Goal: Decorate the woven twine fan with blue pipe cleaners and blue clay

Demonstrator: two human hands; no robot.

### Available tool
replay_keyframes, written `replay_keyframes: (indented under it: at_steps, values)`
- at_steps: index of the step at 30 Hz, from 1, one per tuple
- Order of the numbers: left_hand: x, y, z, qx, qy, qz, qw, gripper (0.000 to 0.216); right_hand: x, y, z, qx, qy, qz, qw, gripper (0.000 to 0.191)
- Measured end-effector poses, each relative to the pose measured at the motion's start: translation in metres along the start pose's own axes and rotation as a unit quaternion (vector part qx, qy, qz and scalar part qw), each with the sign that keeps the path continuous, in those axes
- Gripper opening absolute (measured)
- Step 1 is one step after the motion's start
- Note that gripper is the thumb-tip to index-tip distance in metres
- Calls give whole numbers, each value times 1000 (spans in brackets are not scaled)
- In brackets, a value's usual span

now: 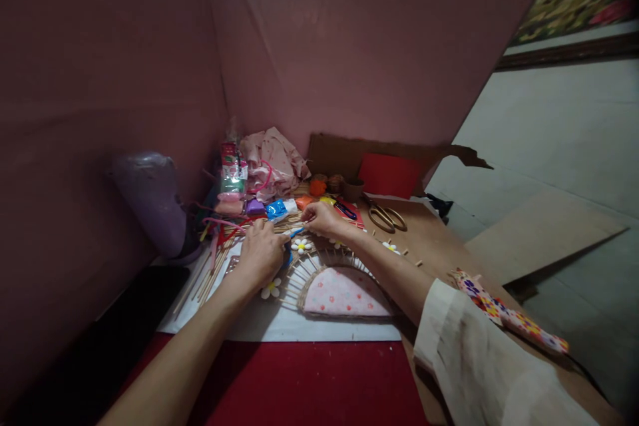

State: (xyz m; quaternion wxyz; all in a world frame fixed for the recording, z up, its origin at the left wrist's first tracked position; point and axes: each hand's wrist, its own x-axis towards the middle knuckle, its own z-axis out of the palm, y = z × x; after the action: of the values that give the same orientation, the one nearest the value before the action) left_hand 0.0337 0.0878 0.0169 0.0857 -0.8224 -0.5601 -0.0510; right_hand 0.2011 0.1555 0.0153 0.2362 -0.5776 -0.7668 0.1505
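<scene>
Blue strip (297, 232) at upper left of fan-shaped stick craft (344, 294), right hand (322, 218) pinching one end, left hand (263, 249) at the other, fingertips hidden so can't tell if gripping; white flower (301, 246) just below strip, blue packet (277, 210) beyond, gold scissors (383, 218) farther right on brown cardboard (426, 233)

The panel (347, 293) lay on the sheet (299, 331), with a flower (271, 289) at nine o'clock between it and the sticks (212, 273). From the panel, cloth (277, 160) lay at eleven o'clock, the cup (353, 191) at twelve, before the cardboard (339, 150), and scissors (388, 215) at one.
</scene>
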Motion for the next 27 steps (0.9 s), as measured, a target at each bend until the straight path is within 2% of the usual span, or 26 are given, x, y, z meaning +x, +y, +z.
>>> replay_keyframes:
  at_steps: [5,14,22,27]
  values:
    - [5,1,-6,-6,2,-2,1000,38,-2,5,3,19,13,20,1000,20]
    - [21,10,-12,14,-9,40,999,39,-6,9,2,35,32,39,998,21]
    - [23,12,-4,-3,-10,33,999,42,-9,10,1,15,41,-6,999,19]
    - [24,10,0,-10,-17,19,1000,42,-12,7,-3,-29,36,-32,998,25]
